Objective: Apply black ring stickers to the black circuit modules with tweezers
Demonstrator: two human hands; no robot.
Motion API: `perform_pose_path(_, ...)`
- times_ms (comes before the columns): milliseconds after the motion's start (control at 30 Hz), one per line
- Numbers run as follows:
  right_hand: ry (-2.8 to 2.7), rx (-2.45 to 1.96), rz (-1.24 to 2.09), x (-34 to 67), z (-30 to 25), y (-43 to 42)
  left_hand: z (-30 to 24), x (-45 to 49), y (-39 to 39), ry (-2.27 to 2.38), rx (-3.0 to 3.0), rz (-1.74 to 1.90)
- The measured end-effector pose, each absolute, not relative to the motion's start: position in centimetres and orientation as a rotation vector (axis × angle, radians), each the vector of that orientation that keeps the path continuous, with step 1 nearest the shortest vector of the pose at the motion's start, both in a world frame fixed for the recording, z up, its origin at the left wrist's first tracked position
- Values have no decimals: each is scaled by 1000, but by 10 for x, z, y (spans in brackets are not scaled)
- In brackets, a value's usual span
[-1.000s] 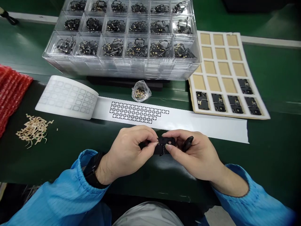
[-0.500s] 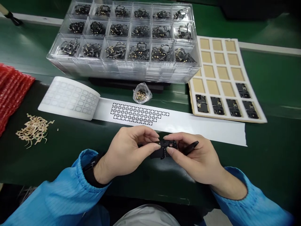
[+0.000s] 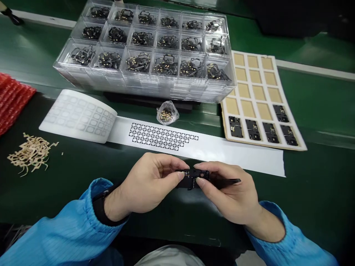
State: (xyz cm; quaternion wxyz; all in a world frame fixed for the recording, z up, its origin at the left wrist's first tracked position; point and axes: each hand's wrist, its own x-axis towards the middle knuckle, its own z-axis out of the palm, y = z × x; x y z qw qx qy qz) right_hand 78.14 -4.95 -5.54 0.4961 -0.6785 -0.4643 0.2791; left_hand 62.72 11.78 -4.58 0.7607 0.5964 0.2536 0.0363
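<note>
Between both hands is a small black plastic phone part (image 3: 190,179) with a round hole and tiny gold contacts, close above the green table. My left hand (image 3: 149,184) pinches its left end between thumb and fingers. The thumb and forefinger of my right hand (image 3: 234,194) grip the other end. A slim black tool (image 3: 232,181) also sticks out of my right hand, pointing right; the rest of it is hidden by the fingers. A white strip of black ring stickers (image 3: 161,135) lies just beyond my hands.
Behind stands a stack of clear compartment trays (image 3: 144,83) with black flex parts. A small bag of gold bits (image 3: 167,113) sits before it. To the right is a foam tray (image 3: 257,99) holding several black parts. At left are beige scraps (image 3: 31,153) and red bubble wrap (image 3: 13,99).
The view has shifted slightly. The black tool in my right hand has tipped down to nearly level. My left thumb sits a little further left on the part, baring more contacts.
</note>
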Motion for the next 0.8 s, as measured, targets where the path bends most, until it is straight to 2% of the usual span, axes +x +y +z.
perform_pose_path(800, -1137, -1667, 708, 776, -59, -46, -41, 632, 118, 681, 1402, -85)
